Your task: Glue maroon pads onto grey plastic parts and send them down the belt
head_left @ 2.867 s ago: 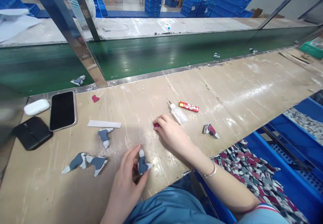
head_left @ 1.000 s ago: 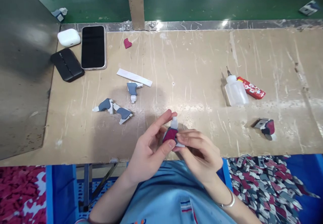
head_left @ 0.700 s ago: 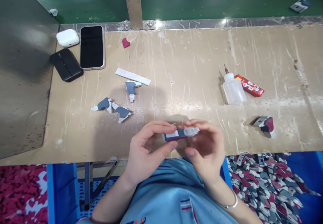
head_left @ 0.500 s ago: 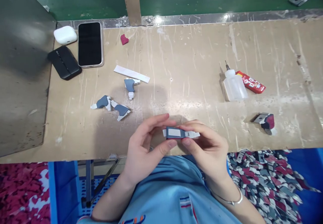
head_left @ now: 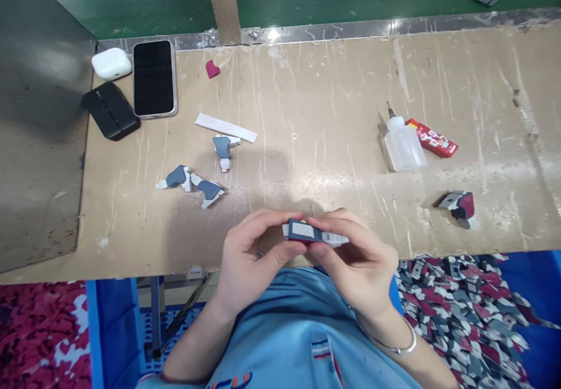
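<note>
Between my two hands, just above the table's near edge, is a small grey-and-white plastic piece with a dark red underside. My left hand pinches its left end between thumb and fingers. The thumb and fingers of my right hand press on its middle and right part, where a white tab sticks out. Left of my hands lie similar grey-and-white pieces, and behind them a white strip. A dark red, grey and white piece rests to the right.
A needle-tipped clear bottle stands beside a red packet. A phone, white case and black device lie back left, near a metal panel. Below the table are bins of red parts and mixed pieces.
The fingers of my left hand have come down onto the piece; before, they were lifted off its top. My right fingertips have slid a little left along it. The view has shifted slightly.
</note>
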Demonstrator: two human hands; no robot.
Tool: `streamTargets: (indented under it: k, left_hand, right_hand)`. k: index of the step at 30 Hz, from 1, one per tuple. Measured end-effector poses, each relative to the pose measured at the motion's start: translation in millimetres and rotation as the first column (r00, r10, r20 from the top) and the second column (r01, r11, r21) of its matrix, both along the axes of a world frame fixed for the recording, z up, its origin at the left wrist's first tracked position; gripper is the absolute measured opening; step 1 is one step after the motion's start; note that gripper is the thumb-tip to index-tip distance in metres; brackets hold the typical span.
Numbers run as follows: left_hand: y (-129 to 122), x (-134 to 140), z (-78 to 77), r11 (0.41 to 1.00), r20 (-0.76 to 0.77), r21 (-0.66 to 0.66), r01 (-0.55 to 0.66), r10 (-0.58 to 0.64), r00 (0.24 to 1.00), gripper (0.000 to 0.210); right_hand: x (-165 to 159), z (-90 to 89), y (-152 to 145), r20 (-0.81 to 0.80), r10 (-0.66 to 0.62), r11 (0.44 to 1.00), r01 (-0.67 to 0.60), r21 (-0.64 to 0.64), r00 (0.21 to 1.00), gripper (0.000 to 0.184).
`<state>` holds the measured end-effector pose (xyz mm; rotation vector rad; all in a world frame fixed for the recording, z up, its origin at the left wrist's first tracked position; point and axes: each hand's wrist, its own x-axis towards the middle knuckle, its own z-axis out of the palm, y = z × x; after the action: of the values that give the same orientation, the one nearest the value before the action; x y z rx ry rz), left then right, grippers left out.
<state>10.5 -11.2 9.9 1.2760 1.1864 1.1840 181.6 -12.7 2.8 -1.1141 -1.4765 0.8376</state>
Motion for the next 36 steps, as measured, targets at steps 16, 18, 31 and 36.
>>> streamTargets:
  k: [16,18,31,36]
  left_hand:
    - [-5,-14,4.1,0.896,-0.438,0.419,0.15,0.054,0.897,0.026]
    - [-7,-15,4.4,0.894,-0.428,0.421,0.156,0.044,0.903,0.03]
    - [-2,-13,-8.0,0.819,-0.33,0.548,0.172,0.023,0.944,0.015]
    - [-6,-9,-9.5,0.842,-0.408,0.488,0.231,-0.013,0.913,0.023]
  right_hand:
    - [10,3.2,-8,-0.086,0.12,0.987,-0.128,-0.099,0.989,0.023]
    - [13,1.8,-8,-0.064,0.161,0.986,-0.163,-0.033,0.985,0.016]
    - [15,-5.1,-12,0.028,0.194,0.971,-0.196,0.139,0.981,0.017]
    - [12,-4.6,-15,0.177,0.165,0.955,-0.202,0.215,0.97,0.019]
